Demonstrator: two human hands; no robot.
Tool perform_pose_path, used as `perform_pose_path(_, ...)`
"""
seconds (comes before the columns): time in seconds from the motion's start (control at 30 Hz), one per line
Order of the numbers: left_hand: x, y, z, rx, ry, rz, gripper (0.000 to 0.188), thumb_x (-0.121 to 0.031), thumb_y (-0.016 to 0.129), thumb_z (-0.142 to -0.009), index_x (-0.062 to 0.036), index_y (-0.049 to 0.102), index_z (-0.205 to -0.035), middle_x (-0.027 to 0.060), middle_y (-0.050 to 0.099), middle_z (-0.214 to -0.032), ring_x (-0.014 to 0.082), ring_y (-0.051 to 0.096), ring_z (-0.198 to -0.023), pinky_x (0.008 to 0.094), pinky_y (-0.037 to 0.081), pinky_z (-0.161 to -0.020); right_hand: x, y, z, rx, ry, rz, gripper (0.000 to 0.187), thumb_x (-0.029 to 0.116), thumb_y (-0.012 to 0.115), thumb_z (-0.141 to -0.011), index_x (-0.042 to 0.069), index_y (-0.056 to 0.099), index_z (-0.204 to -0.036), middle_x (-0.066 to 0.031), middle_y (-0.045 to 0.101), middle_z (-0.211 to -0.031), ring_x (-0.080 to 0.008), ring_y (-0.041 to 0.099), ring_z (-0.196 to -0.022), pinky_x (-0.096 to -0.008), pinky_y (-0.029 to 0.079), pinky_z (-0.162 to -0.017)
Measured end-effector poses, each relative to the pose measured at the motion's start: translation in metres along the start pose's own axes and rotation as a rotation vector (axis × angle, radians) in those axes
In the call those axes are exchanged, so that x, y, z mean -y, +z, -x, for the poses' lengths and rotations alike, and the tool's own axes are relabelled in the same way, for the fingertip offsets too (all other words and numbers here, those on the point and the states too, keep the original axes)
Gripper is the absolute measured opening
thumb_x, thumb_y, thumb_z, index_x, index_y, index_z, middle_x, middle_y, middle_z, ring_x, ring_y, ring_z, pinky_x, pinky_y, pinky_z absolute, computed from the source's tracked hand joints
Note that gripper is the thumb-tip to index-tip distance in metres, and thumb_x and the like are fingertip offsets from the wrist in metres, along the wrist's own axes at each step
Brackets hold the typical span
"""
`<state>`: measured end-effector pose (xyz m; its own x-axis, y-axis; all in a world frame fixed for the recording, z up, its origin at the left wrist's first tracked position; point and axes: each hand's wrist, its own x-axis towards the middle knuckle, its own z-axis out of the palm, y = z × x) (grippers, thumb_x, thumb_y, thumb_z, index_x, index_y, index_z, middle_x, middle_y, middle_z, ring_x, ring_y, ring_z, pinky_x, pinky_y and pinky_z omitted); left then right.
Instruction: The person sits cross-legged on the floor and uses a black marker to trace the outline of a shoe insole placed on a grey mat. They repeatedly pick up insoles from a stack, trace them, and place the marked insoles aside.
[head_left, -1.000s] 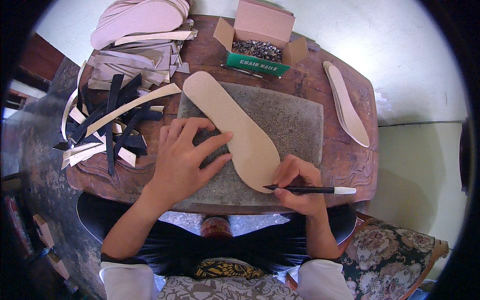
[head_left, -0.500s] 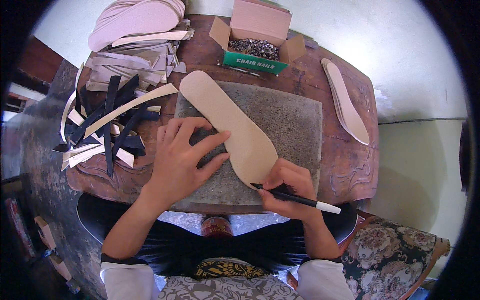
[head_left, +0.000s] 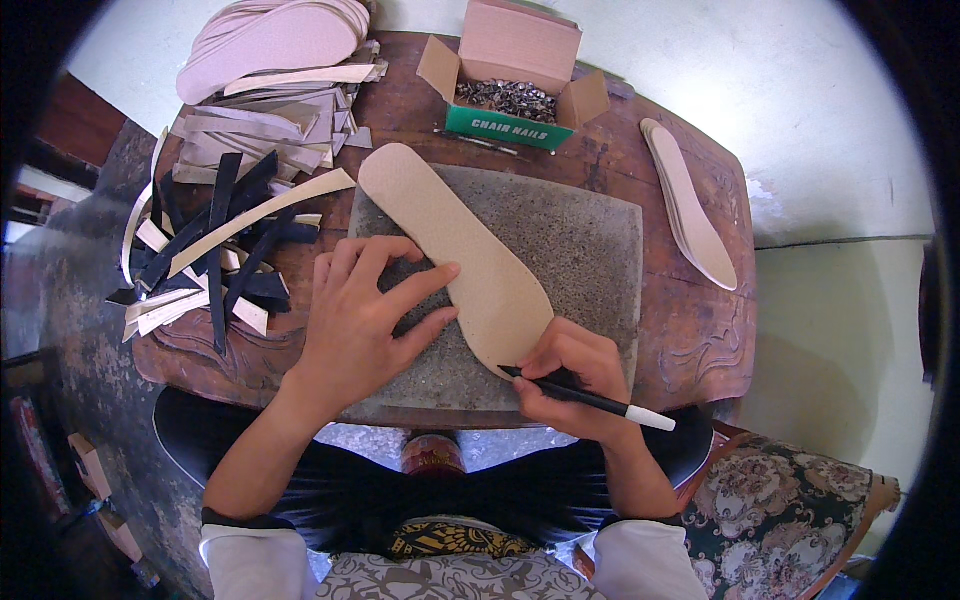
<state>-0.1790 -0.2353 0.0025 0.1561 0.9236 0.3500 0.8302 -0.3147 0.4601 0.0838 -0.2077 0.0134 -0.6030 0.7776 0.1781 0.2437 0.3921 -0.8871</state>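
Note:
A beige insole (head_left: 455, 235) lies slantwise on a grey stone slab (head_left: 590, 250), its narrow heel end far left and its broad end near me. My left hand (head_left: 365, 300) rests at the insole's left edge, fingers spread, with the index fingertip and thumb touching that edge. In my right hand (head_left: 575, 380) is a black marker pen (head_left: 590, 397) with a white end, gripped between the fingers. Its tip meets the rim of the insole's near end. The curled fingers partly hide the pen and the insole's near right edge.
Black and cream offcut strips (head_left: 215, 245) lie left on the carved wooden table (head_left: 690, 330), below a pile of insoles (head_left: 275, 45) and grey strips (head_left: 260, 130). An open green box (head_left: 510, 128) of nails stands at the back. More stacked insoles (head_left: 685, 200) lie at right.
The marker pen and my right hand have shifted very slightly left. My left hand and the insole stay essentially where they were.

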Motion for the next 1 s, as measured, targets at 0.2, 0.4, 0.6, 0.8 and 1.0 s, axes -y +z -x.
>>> perform_pose_path(0.2, 0.0002, 0.0008, 0.0002, -0.001, 0.000, 0.002, 0.041, -0.031, 0.084, -0.079, -0.0227, 0.076, -0.119, 0.0019, 0.061, -0.117, 0.0263, 0.053, -0.111, 0.0441, 0.039, -0.087, 0.0006, -0.0003, 0.0007, 0.012, 0.017, -0.003, 0.019, 0.003, 0.079, -0.073, 0.005, 0.061, -0.079, -0.0088, 0.061, -0.081, -0.0252, 0.066, -0.071, -0.0330, 0.050, -0.062)
perform_pose_path(0.4, 0.0010, 0.0016, 0.0004, 0.001, -0.004, 0.016, 0.042, -0.030, 0.084, -0.079, -0.0225, 0.076, -0.119, 0.0022, 0.061, -0.117, 0.0268, 0.053, -0.110, 0.0442, 0.040, -0.088, 0.0027, -0.0003, -0.0001, 0.008, 0.017, 0.001, 0.019, 0.002, 0.078, -0.073, 0.005, 0.061, -0.080, -0.0086, 0.061, -0.081, -0.0246, 0.066, -0.071, -0.0330, 0.050, -0.063)
perform_pose_path(0.6, -0.0005, 0.0004, -0.0007, 0.001, 0.003, 0.003, 0.043, -0.027, 0.085, -0.078, -0.0211, 0.076, -0.120, 0.0033, 0.061, -0.116, 0.0271, 0.054, -0.109, 0.0436, 0.041, -0.089, 0.0021, -0.0021, 0.0006, 0.027, 0.006, 0.022, 0.022, -0.002, 0.080, -0.069, 0.003, 0.060, -0.078, -0.0104, 0.065, -0.081, -0.0226, 0.068, -0.073, -0.0313, 0.052, -0.065)
perform_pose_path(0.8, 0.0007, 0.0008, -0.0001, 0.002, -0.002, 0.009, 0.041, -0.030, 0.084, -0.079, -0.0227, 0.076, -0.119, 0.0023, 0.061, -0.117, 0.0264, 0.053, -0.109, 0.0438, 0.040, -0.087, 0.0028, -0.0008, -0.0008, 0.009, 0.002, 0.004, 0.019, 0.002, 0.078, -0.073, 0.005, 0.060, -0.079, -0.0091, 0.061, -0.081, -0.0262, 0.066, -0.070, -0.0340, 0.050, -0.061)
perform_pose_path(1.0, 0.0002, 0.0007, -0.0002, -0.005, 0.002, -0.005, 0.041, -0.030, 0.084, -0.079, -0.0232, 0.076, -0.119, 0.0021, 0.061, -0.116, 0.0258, 0.053, -0.108, 0.0437, 0.040, -0.088, 0.0019, -0.0006, -0.0008, 0.019, -0.004, 0.005, 0.020, 0.001, 0.079, -0.072, 0.004, 0.061, -0.080, -0.0096, 0.062, -0.081, -0.0254, 0.066, -0.070, -0.0332, 0.050, -0.062)
